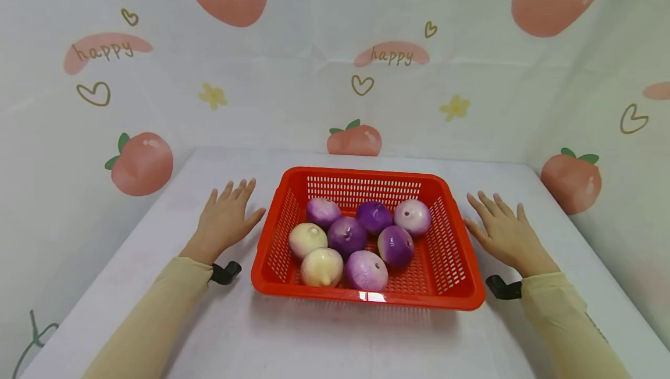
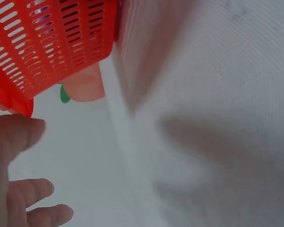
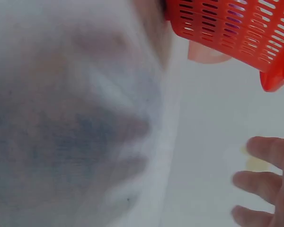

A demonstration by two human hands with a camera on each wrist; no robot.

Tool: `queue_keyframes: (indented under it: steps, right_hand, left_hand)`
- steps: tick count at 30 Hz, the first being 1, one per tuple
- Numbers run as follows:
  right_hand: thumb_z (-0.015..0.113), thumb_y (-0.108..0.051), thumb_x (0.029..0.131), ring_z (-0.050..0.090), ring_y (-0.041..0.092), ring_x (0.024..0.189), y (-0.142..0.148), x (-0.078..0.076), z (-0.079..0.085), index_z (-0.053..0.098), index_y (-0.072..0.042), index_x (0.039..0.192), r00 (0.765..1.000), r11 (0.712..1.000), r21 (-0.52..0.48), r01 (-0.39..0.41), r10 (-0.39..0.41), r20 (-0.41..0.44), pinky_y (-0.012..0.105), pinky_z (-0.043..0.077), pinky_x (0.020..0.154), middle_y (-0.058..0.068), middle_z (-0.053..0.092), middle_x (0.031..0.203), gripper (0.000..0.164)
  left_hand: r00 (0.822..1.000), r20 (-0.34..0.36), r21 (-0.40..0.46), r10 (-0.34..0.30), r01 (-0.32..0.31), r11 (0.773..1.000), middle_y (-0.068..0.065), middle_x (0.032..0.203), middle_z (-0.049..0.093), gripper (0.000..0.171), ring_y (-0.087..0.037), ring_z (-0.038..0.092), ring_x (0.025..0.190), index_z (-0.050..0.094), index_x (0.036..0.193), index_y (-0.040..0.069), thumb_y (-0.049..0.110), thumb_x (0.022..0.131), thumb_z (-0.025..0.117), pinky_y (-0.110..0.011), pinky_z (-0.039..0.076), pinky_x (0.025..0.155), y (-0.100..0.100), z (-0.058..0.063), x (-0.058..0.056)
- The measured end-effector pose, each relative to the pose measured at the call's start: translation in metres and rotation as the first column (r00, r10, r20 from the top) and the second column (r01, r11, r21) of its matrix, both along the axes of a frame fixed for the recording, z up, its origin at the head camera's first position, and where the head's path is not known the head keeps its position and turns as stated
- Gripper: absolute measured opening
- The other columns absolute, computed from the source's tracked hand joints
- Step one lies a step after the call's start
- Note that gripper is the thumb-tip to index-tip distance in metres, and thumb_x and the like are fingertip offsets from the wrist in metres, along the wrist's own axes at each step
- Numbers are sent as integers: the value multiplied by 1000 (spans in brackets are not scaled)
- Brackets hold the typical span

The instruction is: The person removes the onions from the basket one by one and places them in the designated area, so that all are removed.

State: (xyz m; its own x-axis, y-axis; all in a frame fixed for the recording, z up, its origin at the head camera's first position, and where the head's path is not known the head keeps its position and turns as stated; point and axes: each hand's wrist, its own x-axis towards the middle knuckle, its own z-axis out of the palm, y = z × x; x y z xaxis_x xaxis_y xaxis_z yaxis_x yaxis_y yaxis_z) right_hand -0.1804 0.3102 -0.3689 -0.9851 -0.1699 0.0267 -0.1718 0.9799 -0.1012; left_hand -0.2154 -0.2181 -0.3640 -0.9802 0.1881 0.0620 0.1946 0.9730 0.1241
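Observation:
A red plastic basket (image 1: 466, 303) with slotted walls sits in the middle of the table in the head view. Inside lie several round onions: dark purple ones such as the onion (image 1: 348, 236), paler pink-purple ones such as the onion (image 1: 367, 271), and two cream ones, among them the onion (image 1: 321, 267). To the basket's left, my left hand (image 1: 222, 222) is held palm down, fingers spread, its thumb near the rim. My right hand (image 1: 510, 236) mirrors it on the right side, also holding nothing. Both wrist views show fingers beside the basket's slotted wall (image 2: 52, 42).
A white cloth covers the table (image 1: 356, 344). White curtains (image 1: 293, 100) printed with fruit, hearts and "happy" rise behind it and at both sides. A green cord (image 1: 35, 332) shows at the lower left. Each wrist wears a black camera, such as the left one (image 1: 226, 273).

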Motion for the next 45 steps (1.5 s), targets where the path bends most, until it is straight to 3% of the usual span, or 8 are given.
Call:
queue_keyframes:
  steps: [9, 16, 22, 27, 31, 35, 38, 45]
  right_hand:
    - [50, -45, 97, 48, 50, 122, 4, -6, 4, 46, -6, 142, 993, 1000, -25, -10, 13, 115, 69, 40, 94, 30, 50, 136, 59]
    - [56, -39, 96, 58, 44, 111, 5, -8, 15, 50, -8, 138, 993, 997, -74, -7, 16, 113, 63, 50, 83, 26, 60, 126, 53]
    - [50, -39, 100, 62, 41, 106, 5, -2, 35, 52, -14, 137, 998, 984, -172, -51, 47, -31, 61, 48, 83, 21, 67, 117, 44]
    - [50, -34, 101, 64, 41, 102, 1, 3, 54, 56, -14, 133, 980, 955, -277, -110, 58, -192, 58, 48, 84, 17, 68, 117, 39]
    - [53, -30, 100, 64, 39, 107, -5, 10, 68, 55, -13, 134, 964, 919, -370, -138, 39, -265, 58, 47, 89, 13, 66, 122, 38]
    - [56, -30, 98, 64, 1, 106, -16, 19, 77, 50, -25, 140, 958, 881, -454, -137, 1, -286, 20, 52, 88, 8, 65, 125, 42]
    - [59, -21, 97, 52, -21, 102, -26, 25, 82, 46, -29, 143, 945, 822, -525, -218, 43, -325, 0, 38, 82, 2, 64, 129, 49]
    - [55, 0, 95, 47, -7, 126, -58, 39, 85, 27, -23, 153, 912, 639, -652, -408, 260, -316, 7, 42, 92, -9, 46, 146, 69]
  left_hand:
    - [1000, 17, 142, -15, 12, 990, -25, 134, 55, 56, -43, 54, 120, 42, 144, 2, 31, 96, 52, -59, 45, 97, 0, 1, -4]
    - [996, 83, 291, -17, -8, 957, -18, 122, 65, 45, -35, 61, 111, 51, 137, 8, 31, 99, 45, -53, 52, 88, -2, 2, -5]
    - [991, 127, 451, -36, -25, 892, -17, 118, 66, 39, -32, 63, 107, 54, 134, 10, 29, 101, 46, -47, 54, 84, -1, 6, -2]
    - [976, 194, 620, -95, -47, 783, -20, 122, 64, 41, -32, 64, 107, 48, 139, 7, 26, 102, 43, -44, 55, 89, -1, 12, 0]
    - [960, 231, 739, -161, -65, 670, -26, 130, 57, 49, -37, 62, 111, 39, 145, 5, 29, 103, 43, -45, 54, 91, 0, 17, 6]
    - [944, 255, 796, -209, -83, 600, -28, 136, 52, 57, -40, 59, 116, 31, 149, 5, 35, 103, 43, -45, 55, 89, 3, 18, 11]
    - [932, 279, 815, -230, -103, 570, -26, 140, 48, 62, -41, 55, 120, 26, 152, 7, 38, 102, 44, -46, 55, 89, 5, 19, 13]
    - [913, 317, 842, -255, -147, 519, -27, 143, 43, 68, -43, 48, 127, 20, 154, 7, 38, 100, 49, -48, 53, 91, 12, 19, 18]
